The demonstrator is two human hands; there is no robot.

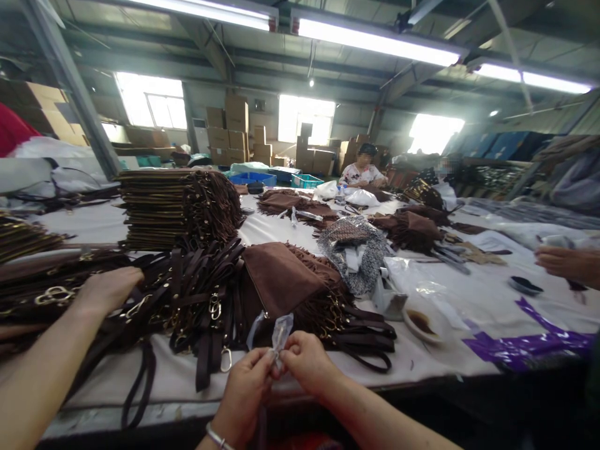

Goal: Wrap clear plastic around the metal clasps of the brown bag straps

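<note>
My left hand (pixel 247 382) and my right hand (pixel 309 364) meet at the table's front edge. Both are closed, fingertips pinched together on a twisted piece of clear plastic film (pixel 283 331) whose loose ends stick up above the fingers. A silver bracelet (pixel 218 436) is round my left wrist. Just beyond the film lies a brown fringed pouch (pixel 281 275) with a zip along its edge. Dark brown straps (pixel 202 350) with gold-coloured clips hang beside it, to the left, and more straps (pixel 365 334) lie to the right.
A co-worker's arm (pixel 100 297) reaches over straps at left; another's hand (pixel 567 262) is at right. Stacked fringed pouches (pixel 154 209) stand behind. A grey knitted item (pixel 354 250), a metal tape dispenser-like stand (pixel 391 303), a bowl of brown stuff (pixel 424 325) and purple plastic (pixel 529 347) lie rightward.
</note>
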